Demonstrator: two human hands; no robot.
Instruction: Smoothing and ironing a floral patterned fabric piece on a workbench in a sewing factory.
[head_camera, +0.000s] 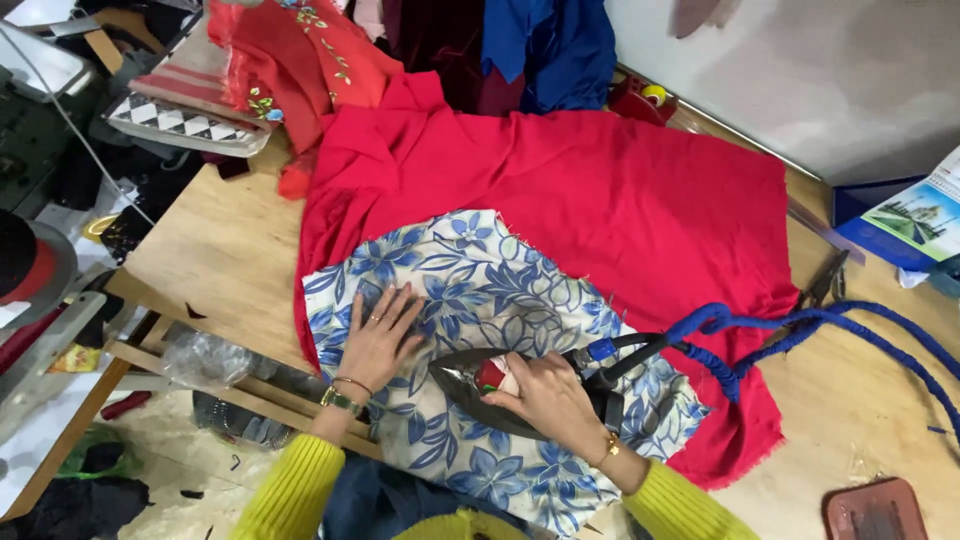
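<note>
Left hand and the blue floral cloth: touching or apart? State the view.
Touching. The head view shows the left hand pressed flat, fingers spread, on the blue floral cloth.

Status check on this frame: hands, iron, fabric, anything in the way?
Left hand flat on the blue floral fabric. Right hand gripping the iron, which rests on that fabric. Blue cord trails right across the red cloth; nothing blocking.

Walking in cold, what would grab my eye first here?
The big red cloth spread over the wooden table, with a blue-flowered fabric on top. The right hand grips an iron on it, while the left hand lies flat beside it.
</note>
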